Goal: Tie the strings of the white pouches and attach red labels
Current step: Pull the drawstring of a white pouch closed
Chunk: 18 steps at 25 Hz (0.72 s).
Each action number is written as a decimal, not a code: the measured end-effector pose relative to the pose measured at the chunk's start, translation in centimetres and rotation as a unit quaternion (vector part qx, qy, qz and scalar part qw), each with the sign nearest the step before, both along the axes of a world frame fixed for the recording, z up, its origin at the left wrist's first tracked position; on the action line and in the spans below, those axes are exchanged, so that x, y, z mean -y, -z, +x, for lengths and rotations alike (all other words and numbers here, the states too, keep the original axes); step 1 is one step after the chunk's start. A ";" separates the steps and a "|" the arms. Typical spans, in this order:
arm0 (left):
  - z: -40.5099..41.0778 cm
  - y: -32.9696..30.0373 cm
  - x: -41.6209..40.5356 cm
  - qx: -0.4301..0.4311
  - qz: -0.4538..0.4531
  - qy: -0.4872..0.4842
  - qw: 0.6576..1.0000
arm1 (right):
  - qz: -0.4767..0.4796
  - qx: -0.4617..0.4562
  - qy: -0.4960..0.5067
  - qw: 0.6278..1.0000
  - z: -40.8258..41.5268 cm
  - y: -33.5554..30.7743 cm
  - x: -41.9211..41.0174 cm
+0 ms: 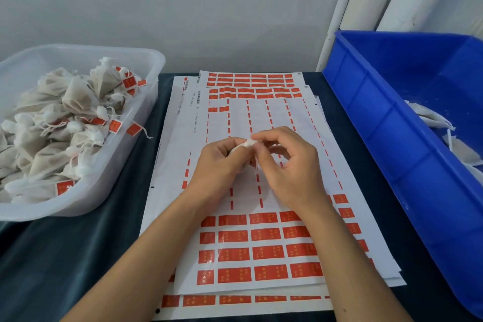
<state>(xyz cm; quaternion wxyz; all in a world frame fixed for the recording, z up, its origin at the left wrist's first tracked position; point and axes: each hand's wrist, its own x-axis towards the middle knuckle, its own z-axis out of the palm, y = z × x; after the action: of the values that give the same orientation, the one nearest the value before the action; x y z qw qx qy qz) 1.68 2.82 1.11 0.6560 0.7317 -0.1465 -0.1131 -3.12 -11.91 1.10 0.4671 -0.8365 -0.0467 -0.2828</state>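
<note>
Both hands meet over the sheet (261,117): left hand (222,162) curls round the pouch (249,143), its neck poking up between the right hand's (285,165) pinching fingertips (257,148).

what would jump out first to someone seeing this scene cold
Most striking are the sheets of red labels spread down the middle of the dark table, many already peeled off. Above them the left hand and right hand together pinch a small white pouch. A clear tub heaped with labelled pouches sits on the left, and a big blue bin with a few white pouches on the right.
</note>
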 end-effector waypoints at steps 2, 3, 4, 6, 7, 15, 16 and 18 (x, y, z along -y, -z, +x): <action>0.0 0.0 -0.1 0.011 0.014 0.012 1.000 | -0.002 -0.002 0.026 1.000 -0.1 0.0 0.1; -0.1 0.0 0.0 0.018 0.024 0.014 0.999 | 0.006 -0.005 0.034 0.999 -0.1 0.0 0.1; -0.1 0.0 0.0 0.023 0.033 0.014 0.999 | 0.019 -0.010 0.038 0.999 -0.2 -0.1 0.1; -0.2 -0.1 0.0 0.027 0.035 0.016 0.999 | 0.050 -0.026 0.038 0.998 -0.2 -0.1 0.2; -0.1 -0.1 0.0 0.024 0.028 0.017 0.999 | 0.067 -0.036 0.034 0.996 -0.2 -0.1 0.2; 0.0 -0.1 0.0 0.004 0.008 -0.013 1.000 | -0.057 0.037 0.049 0.996 -0.1 -0.1 0.2; 0.0 -0.1 -0.1 0.001 -0.001 -0.013 1.000 | -0.072 0.041 0.048 0.995 -0.1 0.0 0.2; 0.1 -0.1 -0.1 -0.006 -0.013 -0.012 1.000 | -0.091 0.043 0.048 0.994 -0.1 0.2 0.2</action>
<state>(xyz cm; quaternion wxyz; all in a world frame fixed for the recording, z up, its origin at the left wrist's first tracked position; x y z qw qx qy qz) 1.78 2.90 1.21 0.6678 0.7240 -0.1353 -0.1072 -3.26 -12.08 0.91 0.3729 -0.8638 -0.0519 -0.3349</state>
